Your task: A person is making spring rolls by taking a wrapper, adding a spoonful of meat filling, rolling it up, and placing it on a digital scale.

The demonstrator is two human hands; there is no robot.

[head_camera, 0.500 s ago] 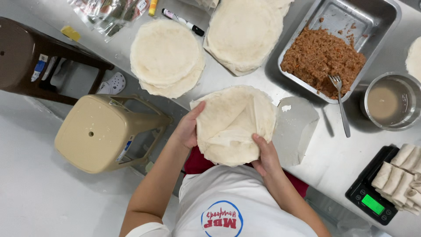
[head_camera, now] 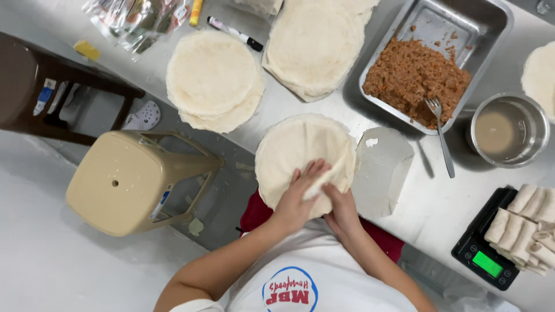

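Both hands meet at the near edge of a stack of round pale wrappers [head_camera: 300, 153] lying flat on the steel table [head_camera: 428, 214], just in front of the person. The left hand [head_camera: 298, 196] lies palm down on the stack, fingers spread flat and pressing, not curled round anything. The right hand [head_camera: 342, 209] sits just beside it, touching; its fingers pinch the lifted rim of the top wrapper, which curls up between the two hands.

The stack's near edge overhangs the table edge slightly, above the person's red apron [head_camera: 257, 211]. Just right of the stack lies a clear plastic sheet [head_camera: 383, 170], its left edge touching or under the wrappers; I cannot tell which. Farther right and far stands a metal tray [head_camera: 488, 26] of brownish minced filling [head_camera: 413, 78] with a fork [head_camera: 440, 136] leaning in it, then a steel bowl [head_camera: 540, 136] of beige liquid. Near right, a black scale [head_camera: 483, 257] carries rolled wrappers [head_camera: 523, 225]. Far left of the stack lies a second pile of wrappers [head_camera: 214, 78], and a third pile [head_camera: 315, 43] beyond. Bare table shows between the stack and these piles
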